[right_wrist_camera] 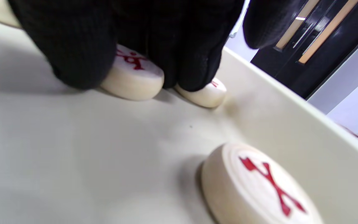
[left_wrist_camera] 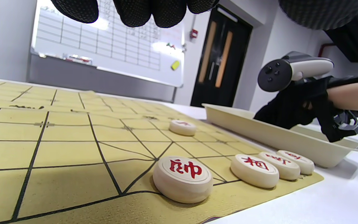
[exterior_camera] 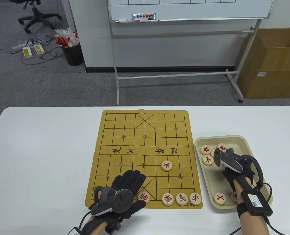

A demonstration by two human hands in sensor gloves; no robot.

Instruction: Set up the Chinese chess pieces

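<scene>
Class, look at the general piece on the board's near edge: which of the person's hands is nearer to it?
Left. The left hand lies right beside the general piece on the board; the right hand is away in the tray.

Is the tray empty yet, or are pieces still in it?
Not empty: the tray holds several pieces, and the right hand reaches among them.

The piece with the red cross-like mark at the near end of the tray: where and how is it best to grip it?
Probably pinch the piece by its curved rim from above. It lies flat, face up, on the tray floor with space around it.
</scene>
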